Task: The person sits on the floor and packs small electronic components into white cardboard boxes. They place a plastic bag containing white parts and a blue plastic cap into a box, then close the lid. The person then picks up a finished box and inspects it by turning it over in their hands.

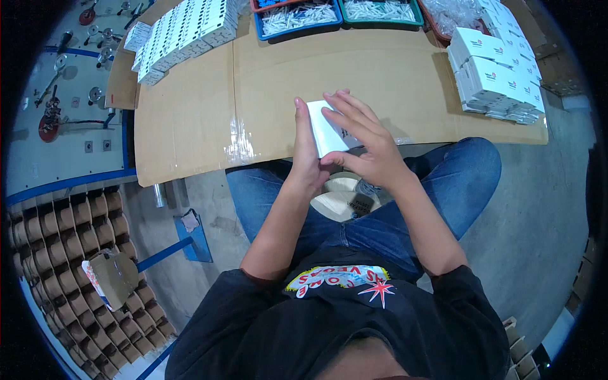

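Note:
A small white box [326,132] is held up between my two hands, over the near edge of the cardboard-covered table. My left hand [306,147] presses along its left side, with the thumb low near the box's bottom corner. Across the right side and top of the box lie the fingers of my right hand [370,140], its thumb at the lower edge. The right fingers hide part of the box, including some dark print on it.
The table is covered with a cardboard sheet [190,120]. White boxes [190,35] are lined up at the far left, and more white boxes [497,79] are stacked at the right. A blue tray [297,35] and a green tray [380,24] of white sticks stand at the back. Cardboard dividers [69,240] lie lower left.

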Available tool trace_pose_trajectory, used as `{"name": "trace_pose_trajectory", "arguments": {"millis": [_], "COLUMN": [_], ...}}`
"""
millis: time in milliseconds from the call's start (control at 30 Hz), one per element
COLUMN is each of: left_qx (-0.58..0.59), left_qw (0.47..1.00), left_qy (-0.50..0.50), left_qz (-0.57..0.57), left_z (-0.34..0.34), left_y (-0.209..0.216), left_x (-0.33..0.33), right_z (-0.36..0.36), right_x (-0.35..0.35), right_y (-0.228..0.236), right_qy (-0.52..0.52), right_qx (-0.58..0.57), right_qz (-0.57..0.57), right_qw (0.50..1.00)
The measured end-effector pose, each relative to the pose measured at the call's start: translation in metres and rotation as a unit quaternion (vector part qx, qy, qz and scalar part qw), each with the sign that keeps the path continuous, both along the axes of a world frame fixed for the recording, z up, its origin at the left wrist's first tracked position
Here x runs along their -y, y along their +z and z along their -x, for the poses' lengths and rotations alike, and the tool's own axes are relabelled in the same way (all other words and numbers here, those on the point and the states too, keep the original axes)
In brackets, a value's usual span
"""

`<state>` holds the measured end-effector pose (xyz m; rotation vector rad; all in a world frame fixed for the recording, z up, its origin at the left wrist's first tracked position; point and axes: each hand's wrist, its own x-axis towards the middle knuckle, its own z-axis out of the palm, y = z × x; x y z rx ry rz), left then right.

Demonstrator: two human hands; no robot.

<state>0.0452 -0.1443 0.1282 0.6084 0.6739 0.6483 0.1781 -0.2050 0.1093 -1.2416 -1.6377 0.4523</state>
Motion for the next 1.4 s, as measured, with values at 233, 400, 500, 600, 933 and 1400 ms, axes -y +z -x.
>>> {"name": "trace_pose_trajectory", "arguments": {"millis": [233,400,500,600,933,1400], "left_qx": [0.082,0.098,0.137,0.107,-0.020,-0.022], "left_qw": [0.996,0.991,0.987,0.991,0.999,0.998], "left_qy": [-0.044,-0.093,-0.075,-0.054,0.009,0.052], "left_qz": [0.005,0.019,0.027,0.055,0.039,0.034], "left_z": [0.007,0.017,0.009,0.000,-0.005,-0.005], "left_y": [0.001,-0.015,-0.009,-0.008,-0.018,-0.004], "left_x": [-0.003,-0.008,-0.006,-0.006,0.008,0.017], "right_z": [0.015,0.016,0.014,0.007,-0.010,-0.006], "right_x": [0.006,0.008,0.008,0.007,-0.002,-0.008], "right_y": [0.014,0.013,0.015,0.015,-0.011,-0.014], "right_qy": [-0.067,-0.077,-0.073,-0.061,-0.015,0.019], "right_qx": [0.064,0.080,0.077,0.070,0.013,0.033], "right_qz": [-0.070,-0.079,-0.069,-0.043,0.017,-0.016], "right_qw": [0.993,0.991,0.992,0.995,1.000,0.999]}}
